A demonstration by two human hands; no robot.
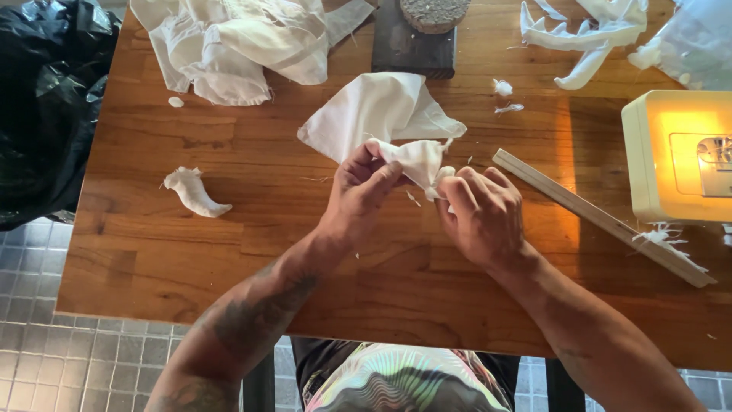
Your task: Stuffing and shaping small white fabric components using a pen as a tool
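Cloth [381,114] white, creased, part-folded | hands: left [364,187], right [480,214] both pinching it

A small white cloth piece [385,114] is in the middle of the brown wooden table. It is thin and soft, with folds in it. Its wide part lies flat on the table. Its near end is bunched up and lifted a little, with a few loose threads sticking out.
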